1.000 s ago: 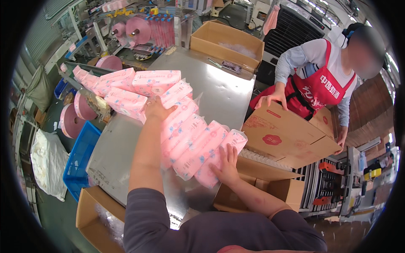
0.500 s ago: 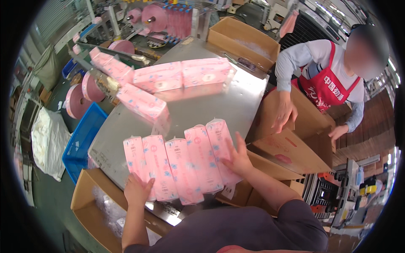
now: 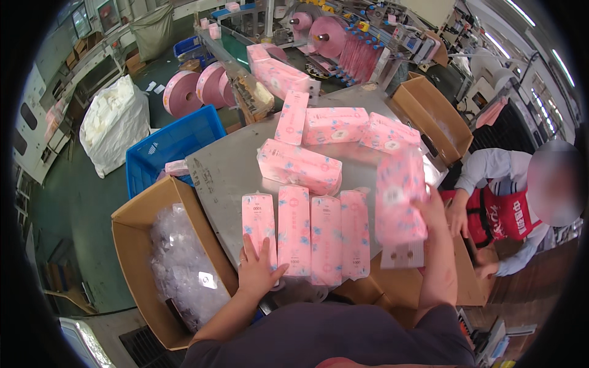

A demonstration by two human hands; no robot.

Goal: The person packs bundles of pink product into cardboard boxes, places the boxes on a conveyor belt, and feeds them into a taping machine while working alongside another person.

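Several pink packs of tissues, printed with blue patterns, stand side by side on the metal table (image 3: 211, 178) in front of me. My left hand (image 3: 259, 270) lies with spread fingers against the leftmost pack (image 3: 259, 214). To its right stand a second pack (image 3: 294, 227), a third (image 3: 326, 239) and a fourth (image 3: 354, 233). At the right, my right hand (image 3: 432, 211) grips the side of a raised pack (image 3: 399, 199), smeared by motion. Just beyond the row another pack (image 3: 299, 165) lies on its side, with further packs (image 3: 334, 126) behind it.
A carton of clear plastic bags (image 3: 184, 270) stands at my left, a blue crate (image 3: 165, 144) beyond it. An open carton (image 3: 392, 285) sits below my right forearm. A co-worker in a red apron (image 3: 506, 214) stands at the right, near another carton (image 3: 429, 116).
My view has swung, so the scene sits differently. My right hand has gone from the row's right end to holding a lifted pack. My left hand stays at the row's left end.
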